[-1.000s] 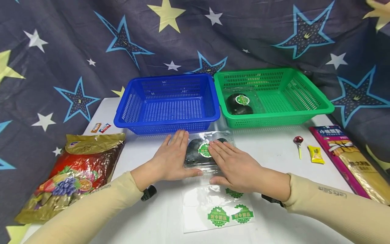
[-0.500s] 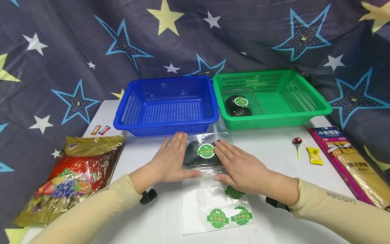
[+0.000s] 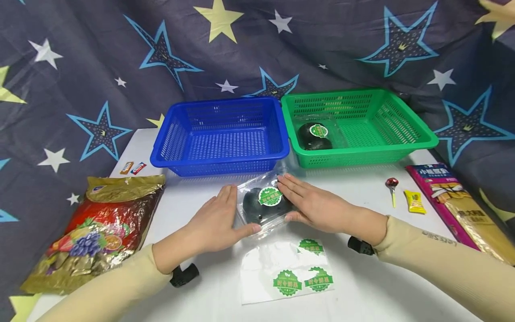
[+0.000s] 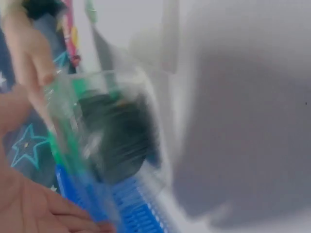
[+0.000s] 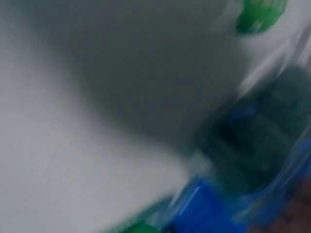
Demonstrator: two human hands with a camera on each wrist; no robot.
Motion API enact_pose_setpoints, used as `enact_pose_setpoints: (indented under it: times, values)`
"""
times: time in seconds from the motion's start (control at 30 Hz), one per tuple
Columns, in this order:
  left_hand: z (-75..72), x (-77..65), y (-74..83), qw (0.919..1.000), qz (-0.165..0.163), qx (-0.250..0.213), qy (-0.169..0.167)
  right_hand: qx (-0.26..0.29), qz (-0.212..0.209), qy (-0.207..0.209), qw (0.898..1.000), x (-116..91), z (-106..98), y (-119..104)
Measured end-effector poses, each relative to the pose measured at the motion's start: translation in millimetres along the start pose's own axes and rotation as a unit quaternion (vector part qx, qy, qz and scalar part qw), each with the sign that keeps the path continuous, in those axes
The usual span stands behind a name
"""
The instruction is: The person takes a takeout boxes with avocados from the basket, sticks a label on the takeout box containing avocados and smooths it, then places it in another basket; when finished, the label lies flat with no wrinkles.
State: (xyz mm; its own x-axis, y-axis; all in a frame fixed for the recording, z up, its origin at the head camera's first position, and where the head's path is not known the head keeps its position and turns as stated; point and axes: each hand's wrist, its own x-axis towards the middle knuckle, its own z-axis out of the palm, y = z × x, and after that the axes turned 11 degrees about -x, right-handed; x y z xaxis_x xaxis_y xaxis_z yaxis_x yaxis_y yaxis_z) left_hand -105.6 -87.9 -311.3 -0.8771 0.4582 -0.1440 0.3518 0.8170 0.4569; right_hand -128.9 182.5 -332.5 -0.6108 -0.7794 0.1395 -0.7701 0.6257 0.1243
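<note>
In the head view a clear plastic clamshell box (image 3: 250, 186) with dark, rounded contents (image 3: 253, 206) and a round green-and-white sticker (image 3: 270, 196) on its lid is tilted, between both hands. My left hand (image 3: 213, 219) touches its left side, fingers straight and thumb toward the near edge. At the opposite side my right hand (image 3: 315, 203) rests straight fingers against the right end, thumb toward the near corner. The left wrist view shows the left palm (image 4: 43, 208) beside the box's clear wall; the right wrist view is blurred. A sheet of green stickers (image 3: 257, 286) lies nearer.
A blue basket (image 3: 221, 162) and a green basket (image 3: 370, 154) stand behind, the green one holding a similar stickered box (image 3: 315, 134). To the left are a big candy bag (image 3: 100, 223) and small candies (image 3: 138, 168). A lollipop (image 3: 392, 184), yellow packet (image 3: 414, 201) and pink-gold packet (image 3: 454, 201) lie right.
The box lay flat under both hands and is now turned and tilted between them. My left hand has shifted left and nearer; the right hand has moved slightly up along the box's right side.
</note>
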Motion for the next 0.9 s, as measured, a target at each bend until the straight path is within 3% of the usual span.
enact_pose_setpoints:
  times: [0.2,0.37,0.43,0.53,0.6,0.67,0.77,0.9]
  values:
    - [-11.7,-9.0,-0.4,0.9988,0.0,-0.008,0.049,0.049,-0.04,-0.023,0.998,11.5,-1.8,19.2]
    - [-12.5,-3.8,-8.7,0.9959,0.01,-0.021,0.087,0.058,-0.043,-0.022,0.997,10.9,-4.0,22.8]
    - [-12.0,3.3,-18.1,0.9961,0.028,-0.043,0.072,0.061,-0.039,-0.014,0.997,9.1,-4.7,21.9]
    - [-10.5,13.0,-33.6,0.9937,0.061,-0.092,0.018,0.062,-0.024,-0.003,0.998,7.3,-6.3,18.7]
    - [-7.9,15.2,-41.1,0.9901,0.073,-0.118,-0.018,0.067,-0.003,-0.002,0.998,5.8,-6.5,13.5]
    - [-4.4,14.7,-43.8,0.9869,0.075,-0.139,-0.033,0.076,0.036,-0.006,0.996,2.5,-8.3,4.3]
    - [2.8,12.5,-42.4,0.9858,0.069,-0.151,-0.026,0.118,0.119,-0.036,0.985,-4.8,-11.5,-13.8]
    - [12.8,8.0,-31.8,0.9859,0.049,-0.159,0.014,0.183,0.206,-0.076,0.958,-7.4,-13.8,-31.2]
